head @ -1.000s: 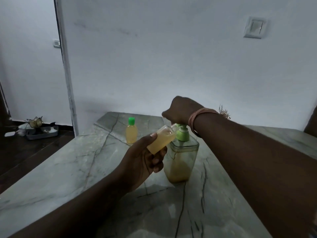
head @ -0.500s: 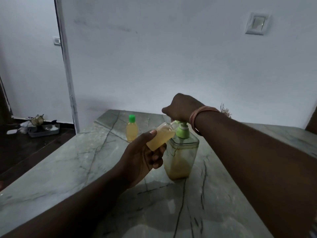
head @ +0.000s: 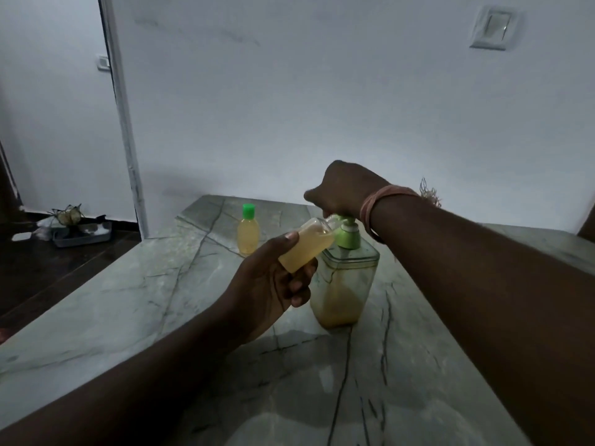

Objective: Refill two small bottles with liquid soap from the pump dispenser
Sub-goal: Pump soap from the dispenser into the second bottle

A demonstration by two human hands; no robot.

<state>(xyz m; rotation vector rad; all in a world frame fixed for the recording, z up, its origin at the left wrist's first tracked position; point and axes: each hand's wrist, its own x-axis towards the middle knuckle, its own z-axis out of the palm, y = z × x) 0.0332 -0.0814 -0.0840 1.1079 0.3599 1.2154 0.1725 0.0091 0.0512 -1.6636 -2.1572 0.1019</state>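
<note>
**Pumping soap into the second small bottle**

We are holding the open small bottle [head: 306, 249] in our left hand [head: 273, 284], thumb on top and fingers curled under it, tilting it so its uncapped mouth is sitting right at the spout of the pump dispenser [head: 346, 275]. Our right hand [head: 343, 188] is bearing down on the green pump head, fingers clenched over it. The dispenser is standing upright on the marble table [head: 128, 300], its clear body showing soap only in the lower part. The bottle in our hand is already looking nearly full of yellowish liquid. The other small bottle [head: 248, 231] is standing capped and filled farther back on the table, well apart from our hands.

What we are watching for, as we judge it:

- Overflow. With the level this high, another full stroke may be pushing soap over the lip and down our fingers.
- Missing the mouth. The neck is narrow and the bottle is tilted; if our left hand is drifting while the pump head is travelling, the stream may be running down the outside.
- Tipping. We are pressing from above with nothing bracing the dispenser's base, so an off-centre push could be rocking it on the smooth stone.
- A slippery grip, should any soap reach the bottle's wall.
</note>
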